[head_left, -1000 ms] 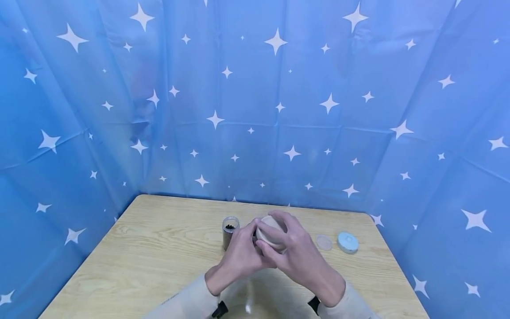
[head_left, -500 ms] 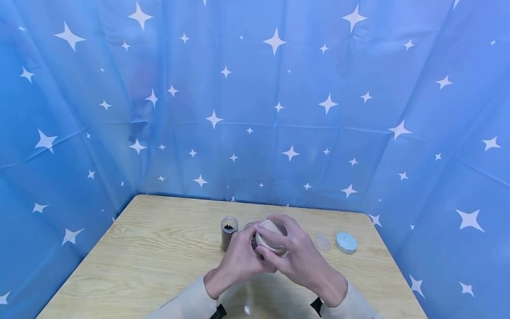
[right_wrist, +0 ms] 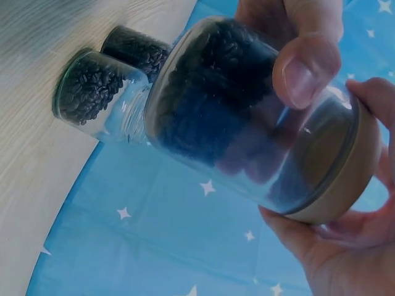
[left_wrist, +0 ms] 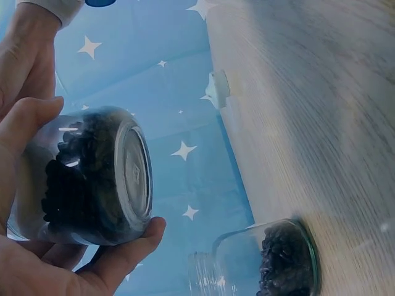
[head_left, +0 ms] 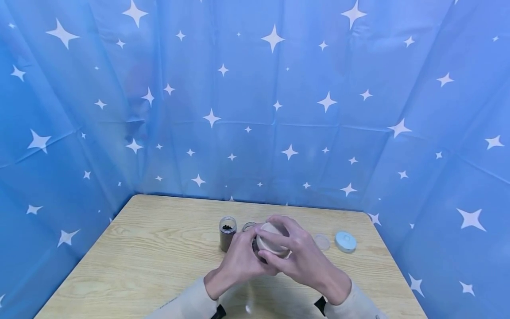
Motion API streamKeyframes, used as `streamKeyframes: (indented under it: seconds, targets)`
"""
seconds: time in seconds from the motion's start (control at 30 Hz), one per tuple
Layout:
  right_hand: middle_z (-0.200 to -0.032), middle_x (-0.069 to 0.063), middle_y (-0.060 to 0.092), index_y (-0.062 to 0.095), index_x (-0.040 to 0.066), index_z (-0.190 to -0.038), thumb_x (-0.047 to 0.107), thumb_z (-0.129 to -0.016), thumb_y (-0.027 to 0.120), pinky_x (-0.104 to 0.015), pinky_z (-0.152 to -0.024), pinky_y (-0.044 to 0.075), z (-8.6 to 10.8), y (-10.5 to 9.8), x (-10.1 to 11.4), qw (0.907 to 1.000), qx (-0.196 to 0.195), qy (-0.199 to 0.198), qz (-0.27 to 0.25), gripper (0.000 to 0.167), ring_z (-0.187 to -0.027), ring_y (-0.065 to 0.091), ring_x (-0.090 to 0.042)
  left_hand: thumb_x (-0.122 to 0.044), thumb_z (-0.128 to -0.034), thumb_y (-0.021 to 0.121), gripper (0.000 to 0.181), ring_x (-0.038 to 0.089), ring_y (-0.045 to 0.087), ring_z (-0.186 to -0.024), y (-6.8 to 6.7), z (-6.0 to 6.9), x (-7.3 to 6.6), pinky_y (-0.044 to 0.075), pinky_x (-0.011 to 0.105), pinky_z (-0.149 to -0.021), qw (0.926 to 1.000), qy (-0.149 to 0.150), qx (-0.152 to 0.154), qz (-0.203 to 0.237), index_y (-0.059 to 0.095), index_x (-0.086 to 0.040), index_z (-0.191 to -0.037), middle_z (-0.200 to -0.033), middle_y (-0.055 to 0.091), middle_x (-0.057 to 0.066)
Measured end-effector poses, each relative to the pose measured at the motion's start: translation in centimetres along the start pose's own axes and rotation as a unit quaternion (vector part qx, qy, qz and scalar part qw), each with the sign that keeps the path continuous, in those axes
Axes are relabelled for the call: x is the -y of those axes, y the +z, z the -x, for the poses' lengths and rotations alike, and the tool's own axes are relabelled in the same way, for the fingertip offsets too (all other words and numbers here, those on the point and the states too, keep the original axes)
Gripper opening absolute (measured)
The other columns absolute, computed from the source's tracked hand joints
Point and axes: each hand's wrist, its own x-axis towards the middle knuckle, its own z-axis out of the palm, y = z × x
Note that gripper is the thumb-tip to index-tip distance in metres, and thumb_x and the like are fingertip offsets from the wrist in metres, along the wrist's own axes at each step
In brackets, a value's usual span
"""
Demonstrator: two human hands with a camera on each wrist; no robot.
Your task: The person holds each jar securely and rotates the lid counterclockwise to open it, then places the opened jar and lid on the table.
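A clear glass jar (left_wrist: 86, 179) partly filled with dark beans is held tilted above the table. My left hand (head_left: 244, 258) grips its glass body, thumb on one side and fingers on the other. Fingers and thumb of my right hand (head_left: 306, 259) are curled round the beige lid (right_wrist: 352, 169), which sits on the jar's mouth. From the head view the lid's top (head_left: 271, 239) shows between both hands, while most of the glass is hidden. Just beyond stands an uncovered jar (right_wrist: 95, 92) with beans in its lower part.
Left of the hands, another uncovered jar (head_left: 228, 237) of dark beans stands upright on the wooden table (head_left: 159, 248). To the right lie a clear disc (head_left: 322, 242) and a light blue lid (head_left: 345, 242). A starry blue curtain (head_left: 255, 110) hangs behind the table.
Both hands and the held jar have shifted slightly down in the head view. The rim of the jar behind them has come into sight. The grip looks the same.
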Motion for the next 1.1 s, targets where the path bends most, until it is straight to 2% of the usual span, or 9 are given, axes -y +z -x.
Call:
streamKeyframes:
  seconds: [0.1,0.23,0.43,0.63,0.8,0.97,1.1]
  targets:
    - [-0.147,-0.017,0.073,0.084,0.021,-0.143,0.023,-0.100,0.095,-0.040,-0.096,0.071,0.2,-0.5,-0.5,0.9986,0.021,-0.029,-0.040,0.044,-0.127,0.077,-0.032,-0.025,-0.0746,0.107,0.078,0.005,0.079,-0.104,-0.3,0.2,0.0,0.068,0.025,-0.092,0.9980,-0.011,0.042,0.045,0.070,-0.032,-0.143,-0.122,0.084,-0.008]
    - [-0.152,-0.016,0.073,0.084,0.020,-0.142,0.016,-0.099,0.094,-0.037,-0.099,0.070,0.4,-1.3,-0.9,0.9921,0.055,-0.068,-0.090,0.045,-0.133,0.076,-0.033,-0.026,-0.0812,0.107,0.079,0.001,0.080,-0.105,-0.6,0.7,-0.2,0.068,0.025,-0.091,0.9911,-0.013,0.089,0.098,0.066,-0.037,-0.148,-0.124,0.085,-0.010]
    - [-0.153,-0.014,0.073,0.083,0.019,-0.145,0.012,-0.095,0.096,-0.034,-0.106,0.068,0.5,-1.6,-1.0,0.9894,0.064,-0.075,-0.107,0.052,-0.136,0.076,-0.033,-0.029,-0.0821,0.107,0.079,-0.002,0.079,-0.100,-0.5,0.9,-0.3,0.067,0.023,-0.087,0.9917,-0.002,0.087,0.094,0.066,-0.033,-0.150,-0.119,0.086,-0.010]
    - [-0.150,-0.014,0.073,0.081,0.017,-0.147,0.018,-0.099,0.094,-0.034,-0.103,0.070,0.4,-1.4,-1.1,0.9894,0.055,-0.089,-0.101,0.050,-0.130,0.079,-0.030,-0.030,-0.0796,0.107,0.081,-0.001,0.079,-0.100,-0.4,1.1,-0.4,0.067,0.023,-0.088,0.9936,-0.005,0.076,0.084,0.067,-0.028,-0.150,-0.116,0.087,-0.007]
    - [-0.153,-0.013,0.072,0.076,0.017,-0.153,0.020,-0.100,0.093,-0.036,-0.106,0.069,0.3,-1.5,-1.0,0.9895,0.065,-0.079,-0.102,0.056,-0.134,0.077,-0.028,-0.031,-0.0792,0.107,0.078,0.002,0.079,-0.105,-0.5,1.1,-0.4,0.067,0.024,-0.093,0.9951,-0.002,0.069,0.070,0.067,-0.031,-0.146,-0.121,0.085,-0.008]
    - [-0.157,-0.013,0.070,0.070,0.014,-0.159,0.019,-0.101,0.093,-0.030,-0.118,0.062,0.4,-1.5,-0.7,0.9899,0.076,-0.068,-0.098,0.063,-0.140,0.074,-0.029,-0.030,-0.0800,0.106,0.078,0.005,0.078,-0.111,-0.6,1.1,-0.4,0.067,0.027,-0.098,0.9955,-0.002,0.065,0.069,0.067,-0.033,-0.147,-0.129,0.083,-0.007]
    - [-0.158,-0.013,0.069,0.069,0.014,-0.160,0.020,-0.102,0.092,-0.027,-0.120,0.059,0.4,-1.5,-0.6,0.9906,0.081,-0.061,-0.092,0.063,-0.143,0.072,-0.029,-0.029,-0.0806,0.105,0.080,0.006,0.079,-0.111,-0.7,1.2,-0.4,0.067,0.028,-0.098,0.9957,-0.006,0.065,0.067,0.066,-0.030,-0.151,-0.130,0.083,-0.006]
